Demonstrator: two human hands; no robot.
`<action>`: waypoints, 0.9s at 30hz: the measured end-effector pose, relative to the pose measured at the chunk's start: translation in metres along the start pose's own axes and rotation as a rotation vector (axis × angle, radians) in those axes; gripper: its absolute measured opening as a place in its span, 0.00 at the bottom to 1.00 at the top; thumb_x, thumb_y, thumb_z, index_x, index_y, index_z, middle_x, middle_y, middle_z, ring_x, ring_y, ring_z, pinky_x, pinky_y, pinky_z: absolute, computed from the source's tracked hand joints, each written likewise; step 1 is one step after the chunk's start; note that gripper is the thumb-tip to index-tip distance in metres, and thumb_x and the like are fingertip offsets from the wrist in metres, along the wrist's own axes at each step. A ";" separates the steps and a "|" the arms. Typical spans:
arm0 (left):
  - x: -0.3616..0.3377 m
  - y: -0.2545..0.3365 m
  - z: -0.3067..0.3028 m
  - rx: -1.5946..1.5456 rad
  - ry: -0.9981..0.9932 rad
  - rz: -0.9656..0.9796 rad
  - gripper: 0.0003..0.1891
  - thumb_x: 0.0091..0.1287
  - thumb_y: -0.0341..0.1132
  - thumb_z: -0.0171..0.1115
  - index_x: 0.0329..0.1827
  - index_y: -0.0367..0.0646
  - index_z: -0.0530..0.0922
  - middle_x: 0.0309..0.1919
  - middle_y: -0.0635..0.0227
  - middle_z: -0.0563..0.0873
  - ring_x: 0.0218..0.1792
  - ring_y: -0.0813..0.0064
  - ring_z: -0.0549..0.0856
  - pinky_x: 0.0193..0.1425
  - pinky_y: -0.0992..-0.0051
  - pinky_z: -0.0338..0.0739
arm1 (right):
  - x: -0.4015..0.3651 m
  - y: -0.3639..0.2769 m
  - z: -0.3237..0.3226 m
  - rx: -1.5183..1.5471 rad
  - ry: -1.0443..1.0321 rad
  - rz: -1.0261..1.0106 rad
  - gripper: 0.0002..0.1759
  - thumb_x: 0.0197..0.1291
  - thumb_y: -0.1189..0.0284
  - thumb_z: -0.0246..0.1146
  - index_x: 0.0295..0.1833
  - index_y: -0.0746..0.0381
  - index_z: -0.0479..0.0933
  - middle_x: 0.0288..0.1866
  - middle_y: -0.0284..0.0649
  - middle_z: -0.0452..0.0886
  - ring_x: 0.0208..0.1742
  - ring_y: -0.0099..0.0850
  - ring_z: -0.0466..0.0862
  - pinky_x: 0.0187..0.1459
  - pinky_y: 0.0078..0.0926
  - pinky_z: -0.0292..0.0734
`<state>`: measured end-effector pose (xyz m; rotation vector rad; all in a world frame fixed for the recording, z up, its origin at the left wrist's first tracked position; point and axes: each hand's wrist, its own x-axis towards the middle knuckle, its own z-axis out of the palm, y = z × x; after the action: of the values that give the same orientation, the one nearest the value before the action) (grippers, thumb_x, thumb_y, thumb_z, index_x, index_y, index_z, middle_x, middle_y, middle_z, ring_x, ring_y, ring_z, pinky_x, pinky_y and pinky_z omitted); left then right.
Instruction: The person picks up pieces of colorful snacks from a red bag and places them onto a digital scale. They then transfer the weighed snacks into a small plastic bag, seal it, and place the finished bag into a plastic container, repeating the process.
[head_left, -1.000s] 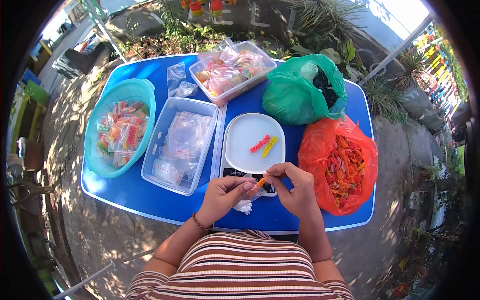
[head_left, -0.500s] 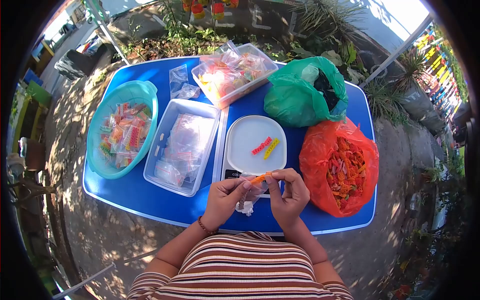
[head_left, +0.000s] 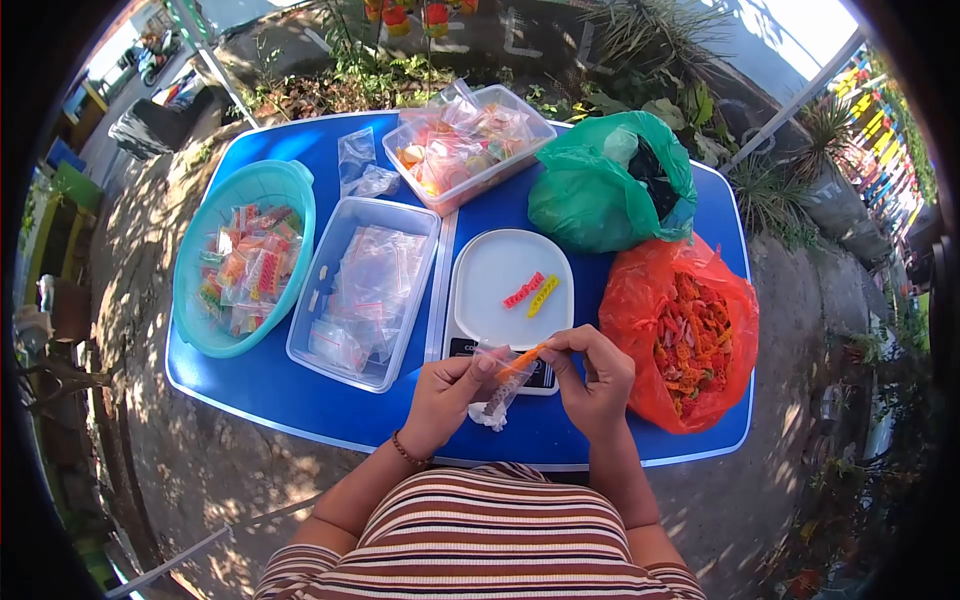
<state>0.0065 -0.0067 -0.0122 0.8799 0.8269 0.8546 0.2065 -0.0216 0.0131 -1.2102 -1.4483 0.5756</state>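
My left hand [head_left: 446, 402] pinches a small clear plastic bag [head_left: 503, 390] in front of the kitchen scale [head_left: 490, 255]. Something dark and bumpy shows inside the bag. Between the fingertips of my right hand [head_left: 596, 388] is the upper end of an orange ridged stick [head_left: 523, 361], tilted with its lower end at the bag's mouth. On the scale's white pan lie a pink ridged stick [head_left: 522, 291] and a yellow ridged stick [head_left: 543, 296], side by side. A crumpled white scrap [head_left: 490, 418] sits on the table below the bag.
Right of the scale, a red bag [head_left: 625, 345] holds many orange and red pieces; a green bag [head_left: 575, 190] stands behind it. Leftward are a white tub [head_left: 302, 338] of clear bags and a turquoise basket [head_left: 188, 285] of filled packets. Another tub [head_left: 490, 183] with packets stands at the back.
My right hand has shifted a little to the right. The orange stick, nearly level before, now slants down into the bag opening, and more of the scale's front panel shows.
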 end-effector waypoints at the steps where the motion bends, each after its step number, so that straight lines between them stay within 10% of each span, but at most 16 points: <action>1: 0.000 -0.003 0.001 0.002 -0.003 -0.001 0.23 0.80 0.45 0.62 0.61 0.30 0.84 0.40 0.63 0.91 0.38 0.81 0.88 0.45 0.79 0.84 | 0.000 0.000 0.003 0.028 0.049 0.020 0.08 0.55 0.86 0.73 0.39 0.67 0.84 0.34 0.42 0.87 0.35 0.32 0.88 0.39 0.25 0.82; 8: 0.001 -0.006 -0.003 0.063 -0.021 -0.014 0.20 0.81 0.44 0.61 0.60 0.33 0.86 0.32 0.69 0.88 0.30 0.86 0.80 0.34 0.81 0.77 | 0.002 -0.017 0.005 -0.236 -0.255 -0.158 0.05 0.63 0.73 0.71 0.41 0.62 0.88 0.46 0.41 0.84 0.44 0.36 0.80 0.49 0.33 0.77; 12: 0.000 -0.010 -0.005 0.060 0.030 -0.030 0.19 0.80 0.44 0.63 0.58 0.35 0.87 0.35 0.68 0.90 0.35 0.85 0.85 0.41 0.84 0.80 | 0.005 0.010 0.001 -0.021 -0.241 0.090 0.06 0.67 0.72 0.67 0.42 0.59 0.89 0.51 0.42 0.82 0.53 0.42 0.76 0.54 0.36 0.74; 17: 0.002 -0.016 -0.007 -0.074 0.122 -0.109 0.15 0.80 0.38 0.62 0.57 0.33 0.85 0.42 0.60 0.92 0.44 0.74 0.91 0.51 0.74 0.87 | 0.040 0.044 0.014 -0.781 -0.172 -0.081 0.20 0.54 0.81 0.65 0.52 0.55 0.89 0.66 0.43 0.77 0.60 0.46 0.74 0.61 0.44 0.74; 23: 0.000 -0.002 -0.015 -0.302 0.018 -0.214 0.12 0.76 0.29 0.66 0.58 0.35 0.78 0.46 0.55 0.92 0.46 0.74 0.92 0.52 0.72 0.88 | 0.049 0.051 0.015 -0.749 -0.249 -0.217 0.13 0.57 0.80 0.70 0.49 0.59 0.86 0.63 0.38 0.82 0.57 0.47 0.77 0.59 0.42 0.75; 27: 0.002 -0.006 -0.016 -0.222 0.082 -0.111 0.15 0.72 0.26 0.70 0.58 0.34 0.77 0.46 0.56 0.92 0.46 0.76 0.91 0.52 0.75 0.88 | 0.038 0.044 0.018 -0.207 -0.131 -0.153 0.15 0.67 0.81 0.66 0.58 0.64 0.79 0.58 0.41 0.83 0.47 0.37 0.83 0.51 0.35 0.81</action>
<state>-0.0050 -0.0023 -0.0240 0.6021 0.8265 0.8706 0.2109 0.0331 -0.0137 -1.2258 -1.7292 0.4136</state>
